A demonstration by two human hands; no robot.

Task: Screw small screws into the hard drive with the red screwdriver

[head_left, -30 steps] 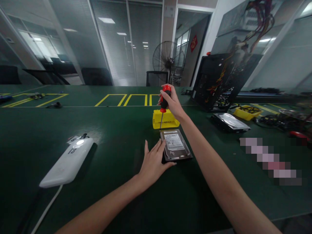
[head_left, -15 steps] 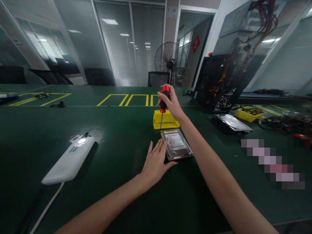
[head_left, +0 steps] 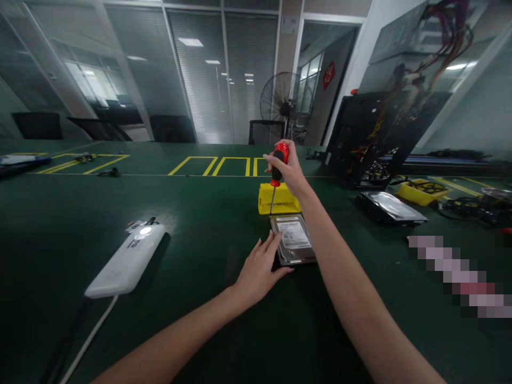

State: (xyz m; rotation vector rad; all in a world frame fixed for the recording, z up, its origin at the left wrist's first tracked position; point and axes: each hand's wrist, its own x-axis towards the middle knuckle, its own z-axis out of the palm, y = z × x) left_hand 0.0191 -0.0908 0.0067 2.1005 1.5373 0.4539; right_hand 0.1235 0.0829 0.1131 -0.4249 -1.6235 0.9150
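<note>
A hard drive (head_left: 295, 240) with a white label lies on the green table in front of me. My left hand (head_left: 260, 266) rests against its left side, fingers stretched out and slightly apart, fingertips on the drive's edge. Above the far end, my right hand (head_left: 291, 166) is wrapped round the red and black handle of a screwdriver (head_left: 274, 181). The shaft points down, its tip at the drive's far left corner; whether it sits in a screw is too small to tell. Just behind the drive stands a yellow bin (head_left: 264, 200). My right forearm hides the drive's right edge.
At the left lies a white power bank (head_left: 126, 266) with a cable. To the right are another drive (head_left: 392, 207), a yellow tray (head_left: 422, 192) holding dark parts, and tangled cables (head_left: 476, 205). An open computer case (head_left: 372, 138) stands at the back right. A blurred strip (head_left: 456, 274) lies at the right.
The whole view has shifted, so things appear farther right. The screwdriver leans a little more, its tip still at the drive's far corner. My left hand's fingers have drawn slightly closer together.
</note>
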